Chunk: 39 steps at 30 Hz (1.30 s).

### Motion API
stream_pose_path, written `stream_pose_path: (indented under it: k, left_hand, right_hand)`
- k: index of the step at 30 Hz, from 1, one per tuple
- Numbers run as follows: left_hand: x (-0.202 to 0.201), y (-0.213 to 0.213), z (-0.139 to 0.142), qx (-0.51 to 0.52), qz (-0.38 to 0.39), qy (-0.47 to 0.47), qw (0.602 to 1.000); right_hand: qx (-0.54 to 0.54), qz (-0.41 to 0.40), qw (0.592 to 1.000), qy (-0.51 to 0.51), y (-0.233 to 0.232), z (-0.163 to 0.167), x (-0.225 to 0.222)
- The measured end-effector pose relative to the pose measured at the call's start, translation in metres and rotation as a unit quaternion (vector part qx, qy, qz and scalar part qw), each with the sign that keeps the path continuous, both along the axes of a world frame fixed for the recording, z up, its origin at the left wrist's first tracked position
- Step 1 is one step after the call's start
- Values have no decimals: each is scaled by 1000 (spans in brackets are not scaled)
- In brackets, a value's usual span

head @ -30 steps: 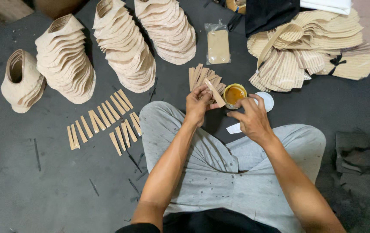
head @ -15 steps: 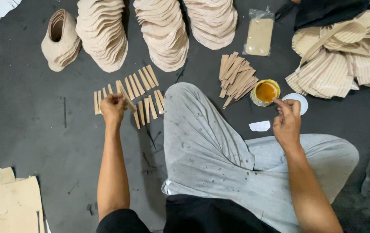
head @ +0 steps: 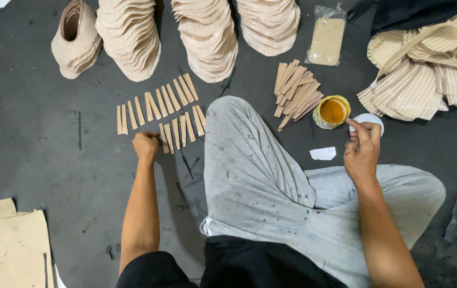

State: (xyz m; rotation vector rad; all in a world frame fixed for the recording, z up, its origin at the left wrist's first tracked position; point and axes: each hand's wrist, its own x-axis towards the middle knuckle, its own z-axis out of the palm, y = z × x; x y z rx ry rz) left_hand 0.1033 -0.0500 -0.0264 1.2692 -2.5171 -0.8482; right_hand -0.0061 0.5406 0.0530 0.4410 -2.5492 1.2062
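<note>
Left hand: left hand (head: 146,146) down on the dark floor (head: 42,144), fingers curled at the near end of the laid-out strips (head: 159,109); whether a strip is pinched, cannot tell.
Right hand: right hand (head: 362,149) fingers closed, tips pinched together over the white lid (head: 368,120); what it grips is too small to make out.
Strips: tan, narrow, set side by side in two rows just beyond the left hand.
Glue tin: open glue tin (head: 332,111), amber fill, just beyond and left of the right hand, beside the lid.
Loose pile: heaped strips (head: 295,92) touching the tin's far-left side.
Scrap: white paper scrap (head: 323,153) on floor, left of the right hand.
Farther out: stacks of tan shaped pieces (head: 207,37) beyond the rows; ribbed tan sheets (head: 426,80) far right.
</note>
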Motion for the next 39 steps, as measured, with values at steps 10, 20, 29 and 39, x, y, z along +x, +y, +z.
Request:
stream_pose_path:
  k: [10, 20, 29, 39]
  left_hand:
    - [5, 24, 5, -39, -5, -49, 998]
    - [7, 28, -11, -78, -46, -83, 992]
    - [3, 25, -5, -122, -41, -99, 987]
    - [14, 14, 1, -17, 4, -54, 998]
  right_hand:
    - [2, -11, 1000, 1, 0, 1, -1]
    - [13, -15, 1000, -4, 1, 0, -1]
    - [12, -21, 1000, -15, 0, 1, 1]
    - [29, -16, 999, -2, 2, -2, -1]
